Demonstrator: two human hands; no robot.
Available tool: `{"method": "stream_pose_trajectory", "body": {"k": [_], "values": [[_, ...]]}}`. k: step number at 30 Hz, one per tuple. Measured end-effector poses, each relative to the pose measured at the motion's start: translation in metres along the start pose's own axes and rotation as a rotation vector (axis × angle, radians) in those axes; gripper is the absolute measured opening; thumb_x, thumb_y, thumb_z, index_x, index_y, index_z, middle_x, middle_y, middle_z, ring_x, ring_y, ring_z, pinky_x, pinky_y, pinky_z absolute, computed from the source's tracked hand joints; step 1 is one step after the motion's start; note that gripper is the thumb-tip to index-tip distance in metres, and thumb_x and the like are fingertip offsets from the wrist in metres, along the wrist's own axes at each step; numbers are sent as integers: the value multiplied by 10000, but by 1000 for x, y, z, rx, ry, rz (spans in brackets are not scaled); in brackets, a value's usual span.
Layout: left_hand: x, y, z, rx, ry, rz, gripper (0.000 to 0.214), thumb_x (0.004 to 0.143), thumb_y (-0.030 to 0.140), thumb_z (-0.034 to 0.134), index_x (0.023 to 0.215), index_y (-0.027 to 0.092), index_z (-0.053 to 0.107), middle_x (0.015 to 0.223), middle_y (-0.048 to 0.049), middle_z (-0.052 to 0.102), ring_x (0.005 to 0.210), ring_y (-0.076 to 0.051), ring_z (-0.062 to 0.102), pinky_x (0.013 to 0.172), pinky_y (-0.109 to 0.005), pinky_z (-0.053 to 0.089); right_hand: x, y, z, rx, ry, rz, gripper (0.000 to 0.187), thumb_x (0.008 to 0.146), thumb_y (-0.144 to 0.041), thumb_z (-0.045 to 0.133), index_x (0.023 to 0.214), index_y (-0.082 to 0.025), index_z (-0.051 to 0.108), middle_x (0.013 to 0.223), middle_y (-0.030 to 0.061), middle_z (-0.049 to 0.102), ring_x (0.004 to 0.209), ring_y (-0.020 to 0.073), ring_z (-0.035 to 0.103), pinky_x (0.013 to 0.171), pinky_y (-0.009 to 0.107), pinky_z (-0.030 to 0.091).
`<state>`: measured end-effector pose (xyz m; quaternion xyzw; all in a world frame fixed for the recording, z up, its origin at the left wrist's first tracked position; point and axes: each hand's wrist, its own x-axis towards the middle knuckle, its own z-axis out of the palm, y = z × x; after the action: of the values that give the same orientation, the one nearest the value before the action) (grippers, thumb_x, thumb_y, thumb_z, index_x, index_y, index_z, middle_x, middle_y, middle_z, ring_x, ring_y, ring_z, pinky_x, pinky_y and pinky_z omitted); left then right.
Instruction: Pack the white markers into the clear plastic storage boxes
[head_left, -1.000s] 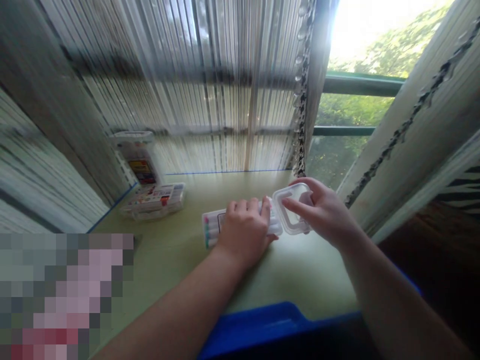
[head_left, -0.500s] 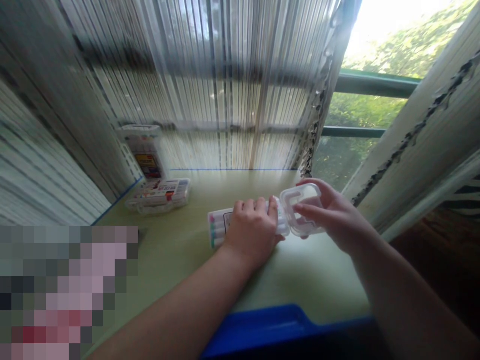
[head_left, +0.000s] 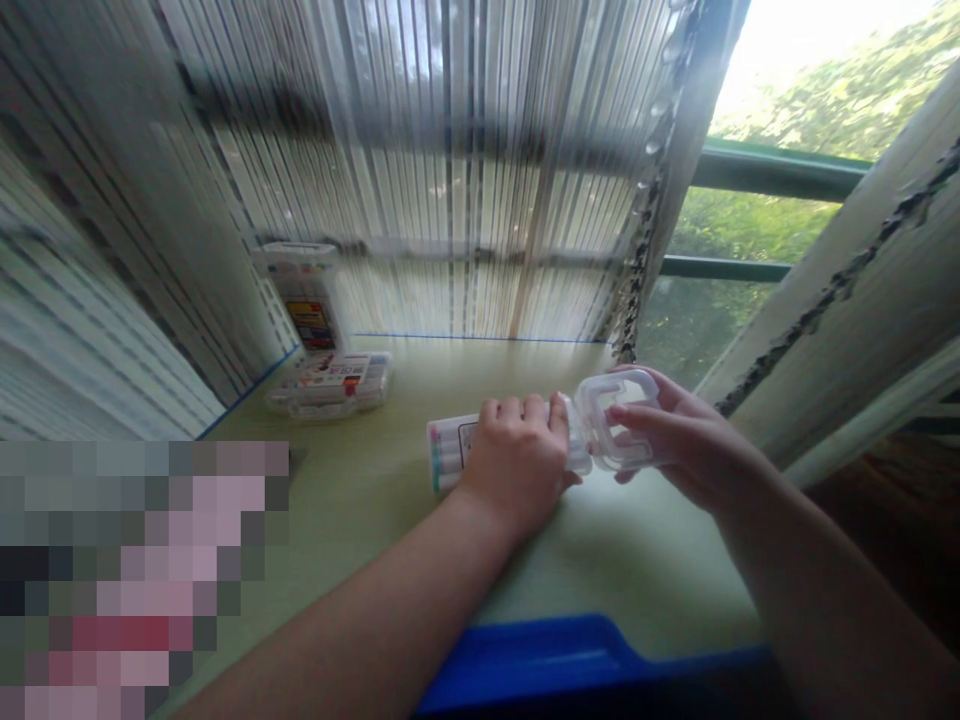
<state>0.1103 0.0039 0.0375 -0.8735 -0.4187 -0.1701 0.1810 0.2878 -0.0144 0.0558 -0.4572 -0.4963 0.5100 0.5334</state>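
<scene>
A clear plastic case of markers [head_left: 448, 452] lies on its side on the pale green table [head_left: 360, 500]. My left hand [head_left: 517, 445] is closed over the middle of the case and covers much of it. At the case's right end, a translucent lid [head_left: 600, 455] stands swung back. My right hand [head_left: 671, 425] grips this lid between thumb and fingers. Coloured ends, pink and teal among them, show at the case's left end.
At the back left, one marker case [head_left: 307, 300] stands upright behind another marker case [head_left: 337, 385] lying flat. A blue plastic edge [head_left: 555, 645] lies along the near side. String curtains [head_left: 450, 200] hang behind the table. A blurred-out area covers the lower left.
The whole view has shifted slightly, so things sit a little farther right. Both hands keep their hold, and the lid appears turned a little more side-on.
</scene>
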Motion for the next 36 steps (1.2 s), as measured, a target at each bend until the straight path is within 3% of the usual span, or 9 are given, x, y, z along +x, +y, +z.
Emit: {"method": "stream_pose_trajectory", "body": {"k": [7, 16, 21, 26, 30, 33, 36], "values": [[0, -4, 0, -16, 94, -47, 824, 705, 633, 595, 1324, 111, 441, 1065, -162, 602, 900, -287, 556, 733, -402, 383, 12, 7, -8, 133, -107, 92, 314, 703, -320, 699, 983, -236, 585, 722, 9, 638, 555, 146, 599, 416, 236, 500], [-1, -9, 0, -95, 350, 11, 803, 794, 685, 394, 1336, 93, 424, 1195, -193, 579, 1039, -298, 544, 859, -427, 403, 18, 14, -1, 267, -136, 14, 395, 725, -381, 660, 1086, -242, 582, 938, 37, 696, 778, 194, 651, 629, 273, 494], [-1, -13, 2, -148, 499, 47, 798, 784, 671, 439, 1322, 82, 414, 1188, -200, 587, 1063, -297, 557, 903, -432, 427, 17, 13, 12, 362, -155, -68, 380, 734, -432, 650, 1061, -245, 605, 958, 18, 693, 791, 176, 644, 676, 269, 493], [0, -15, 3, -251, 679, 128, 869, 731, 697, 496, 1339, 97, 331, 1157, -211, 601, 1053, -305, 589, 874, -438, 490, 11, 7, 19, 414, -204, -126, 480, 758, -481, 595, 1188, -274, 555, 1027, 11, 677, 884, 191, 635, 785, 314, 489], [-1, -12, 1, -379, 684, 54, 890, 698, 705, 535, 1331, 124, 304, 1135, -190, 618, 990, -275, 633, 810, -389, 540, 9, 6, 20, 409, -255, -131, 514, 762, -490, 568, 1220, -260, 539, 1080, 27, 668, 983, 221, 621, 851, 343, 473], [-1, -11, 0, -441, 681, 5, 877, 694, 694, 551, 1321, 134, 302, 1094, -167, 636, 924, -256, 659, 768, -371, 558, 11, 7, 22, 414, -240, -133, 454, 763, -508, 566, 1135, -249, 585, 1026, 26, 685, 980, 214, 624, 865, 336, 469], [0, -13, 0, -459, 719, 50, 807, 704, 638, 596, 1300, 166, 323, 1167, -167, 595, 1031, -271, 622, 814, -391, 549, 14, 9, 25, 403, -230, -124, 443, 754, -561, 553, 1035, -225, 618, 1007, 43, 689, 992, 223, 619, 884, 351, 464]]}}
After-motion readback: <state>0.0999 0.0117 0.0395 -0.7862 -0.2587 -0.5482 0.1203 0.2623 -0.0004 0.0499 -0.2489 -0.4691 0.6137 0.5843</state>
